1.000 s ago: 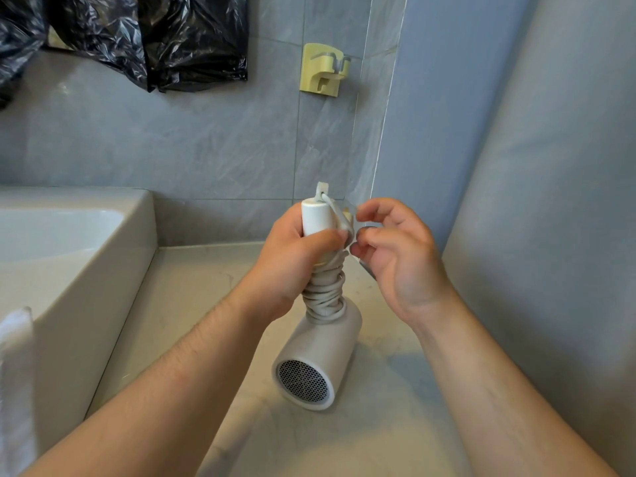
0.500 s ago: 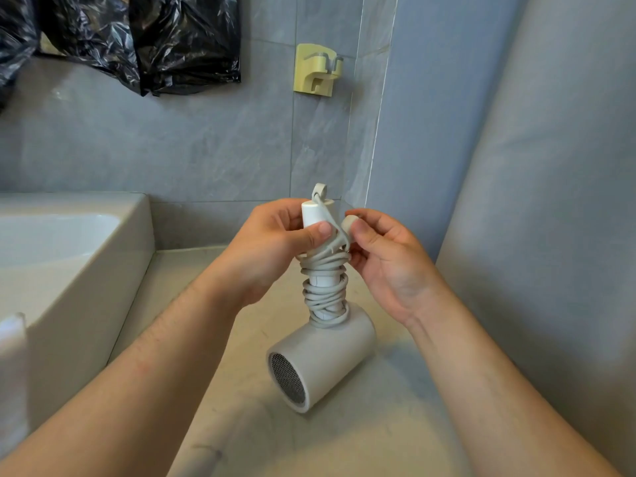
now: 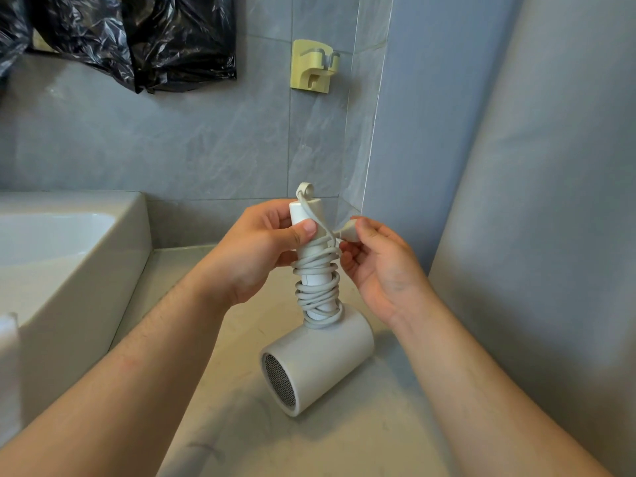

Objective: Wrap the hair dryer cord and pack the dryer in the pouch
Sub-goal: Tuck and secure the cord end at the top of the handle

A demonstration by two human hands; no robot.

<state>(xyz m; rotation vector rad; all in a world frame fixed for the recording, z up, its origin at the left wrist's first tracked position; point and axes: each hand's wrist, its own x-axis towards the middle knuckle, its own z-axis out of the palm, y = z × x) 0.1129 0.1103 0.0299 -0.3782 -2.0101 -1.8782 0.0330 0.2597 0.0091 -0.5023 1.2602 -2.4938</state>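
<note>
A small matte-white hair dryer (image 3: 320, 359) stands handle-up on the pale marble-look counter (image 3: 344, 442) just right of the white ceramic basin (image 3: 69, 270), and its short round barrel appears to rest on the stone. The round mesh intake grille faces the camera's lower left. A grey-white rubber cord (image 3: 318, 287) is wound in loose, overlapping coils around the straight handle, from the barrel up to about two thirds of its height. A small hanging loop (image 3: 304, 189) sticks up from the handle's end.

The person's left hand (image 3: 254, 256) grips the upper handle, fingers curled behind it and the thumb pressing a strand of cord against the front. The right hand (image 3: 382, 270), on the side of the dryer away from the basin, pinches the small white plug (image 3: 347, 232) between thumb and forefinger, with the other fingers loosely bent beneath. A short run of cord leads from the plug to the coils. Both bare forearms reach in from the bottom of the view.

Above the basin, crumpled black plastic bags (image 3: 155, 39) hang against the grey tiled wall (image 3: 172, 142). Higher and to the basin's right, a pale yellow plastic wall holder (image 3: 313, 67) is stuck to a tile. A strip of white cloth (image 3: 8, 356) shows at the basin's near left edge.
</note>
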